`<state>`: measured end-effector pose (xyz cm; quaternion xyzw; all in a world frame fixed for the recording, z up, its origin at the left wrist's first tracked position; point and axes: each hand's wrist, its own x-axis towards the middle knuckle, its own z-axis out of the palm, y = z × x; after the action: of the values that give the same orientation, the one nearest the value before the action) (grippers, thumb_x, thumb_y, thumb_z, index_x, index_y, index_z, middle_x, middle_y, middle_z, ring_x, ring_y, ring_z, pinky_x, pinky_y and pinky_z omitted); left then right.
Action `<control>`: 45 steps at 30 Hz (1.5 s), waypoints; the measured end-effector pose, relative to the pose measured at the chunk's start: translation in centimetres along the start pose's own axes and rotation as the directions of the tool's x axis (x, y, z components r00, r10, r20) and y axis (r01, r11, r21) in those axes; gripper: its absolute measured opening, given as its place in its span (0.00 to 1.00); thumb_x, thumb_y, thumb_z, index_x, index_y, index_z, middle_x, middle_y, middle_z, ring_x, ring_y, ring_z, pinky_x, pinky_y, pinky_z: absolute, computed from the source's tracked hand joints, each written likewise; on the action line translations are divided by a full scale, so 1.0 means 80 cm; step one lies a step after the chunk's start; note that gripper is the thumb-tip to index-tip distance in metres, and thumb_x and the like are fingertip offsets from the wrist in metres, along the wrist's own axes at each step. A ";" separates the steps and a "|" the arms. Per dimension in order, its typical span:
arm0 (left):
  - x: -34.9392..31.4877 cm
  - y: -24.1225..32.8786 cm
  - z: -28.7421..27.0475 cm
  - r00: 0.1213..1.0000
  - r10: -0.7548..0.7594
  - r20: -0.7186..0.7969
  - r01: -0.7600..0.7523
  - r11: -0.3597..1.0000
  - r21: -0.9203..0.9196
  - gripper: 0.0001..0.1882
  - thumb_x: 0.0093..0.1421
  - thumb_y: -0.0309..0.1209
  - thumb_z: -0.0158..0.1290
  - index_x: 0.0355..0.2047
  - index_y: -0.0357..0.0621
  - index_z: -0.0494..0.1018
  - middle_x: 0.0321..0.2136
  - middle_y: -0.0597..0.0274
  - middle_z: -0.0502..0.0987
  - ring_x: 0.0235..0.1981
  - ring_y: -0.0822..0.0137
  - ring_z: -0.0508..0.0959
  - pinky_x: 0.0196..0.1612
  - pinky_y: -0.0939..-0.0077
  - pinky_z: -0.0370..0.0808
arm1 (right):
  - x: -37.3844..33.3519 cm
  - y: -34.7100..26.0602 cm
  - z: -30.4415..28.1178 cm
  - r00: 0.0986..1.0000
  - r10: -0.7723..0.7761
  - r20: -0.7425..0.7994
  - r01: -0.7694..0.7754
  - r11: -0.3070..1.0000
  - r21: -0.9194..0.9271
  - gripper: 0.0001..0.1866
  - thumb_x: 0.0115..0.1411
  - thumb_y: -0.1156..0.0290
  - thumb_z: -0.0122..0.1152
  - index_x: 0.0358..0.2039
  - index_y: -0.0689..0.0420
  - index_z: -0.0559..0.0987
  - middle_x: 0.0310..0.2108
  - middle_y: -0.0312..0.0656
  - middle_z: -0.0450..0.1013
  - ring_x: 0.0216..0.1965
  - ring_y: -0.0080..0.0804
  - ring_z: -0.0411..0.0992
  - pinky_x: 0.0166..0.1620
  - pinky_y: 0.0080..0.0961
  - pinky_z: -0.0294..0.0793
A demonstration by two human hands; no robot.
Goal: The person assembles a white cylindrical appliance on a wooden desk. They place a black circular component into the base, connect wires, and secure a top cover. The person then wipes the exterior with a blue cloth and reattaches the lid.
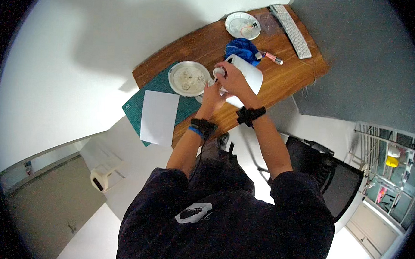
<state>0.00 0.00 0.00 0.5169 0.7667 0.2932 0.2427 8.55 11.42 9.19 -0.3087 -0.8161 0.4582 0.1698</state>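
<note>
Near side: paper [159,118] lies flat, looks blank, on the green mat [135,108]. Left hand [211,98]: fingers bent, just below a small white piece [219,71] — can't tell if they grip it. Right hand [237,81]: fingers curled round the piece, gripping it by the bowl [171,78]'s right rim. Bowl sits partly on the mat, pale bits inside. White tub [253,77] is just right of the hands. Farther: blue cloth [241,47] bunched, red stick [271,58] beside it. Then plate [230,27] with small bits on it, keyboard [292,33] at far right.

Progress, my read: mid-job — piece is in hand, not yet set down. Bowl not emptied. Can't tell how much is left.
</note>
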 end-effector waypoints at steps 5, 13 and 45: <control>0.047 0.052 -0.016 0.976 0.118 -0.183 -0.149 0.976 -0.162 0.30 0.53 0.38 0.68 0.54 0.43 0.71 0.41 0.45 0.82 0.43 0.42 0.80 0.46 0.49 0.75 | 0.053 0.013 -0.098 0.992 0.074 0.104 -0.074 0.997 -0.006 0.18 0.65 0.62 0.63 0.51 0.56 0.79 0.39 0.48 0.80 0.37 0.42 0.79 0.43 0.36 0.79; 0.061 0.114 -0.068 0.990 -0.125 -0.067 0.112 0.979 -0.172 0.23 0.54 0.38 0.68 0.40 0.42 0.67 0.36 0.44 0.79 0.43 0.38 0.77 0.40 0.45 0.73 | 0.090 0.340 -0.181 0.978 0.191 -0.087 -0.201 0.973 -0.113 0.18 0.70 0.63 0.59 0.56 0.58 0.76 0.42 0.41 0.78 0.33 0.28 0.78 0.38 0.27 0.78; 0.126 0.174 -0.039 0.706 -0.623 -0.338 -0.032 0.448 -0.893 0.31 0.68 0.38 0.48 0.68 0.40 0.56 0.65 0.53 0.66 0.64 0.59 0.68 0.67 0.61 0.64 | 0.204 0.178 -0.271 0.831 -0.051 0.554 -0.246 0.859 0.449 0.31 0.64 0.62 0.70 0.63 0.57 0.70 0.55 0.40 0.76 0.52 0.29 0.74 0.55 0.33 0.76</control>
<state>3.48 12.88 11.29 0.0430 0.6348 0.7323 0.2428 13.35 41.70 8.26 -0.1524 -0.6644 0.7314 -0.0208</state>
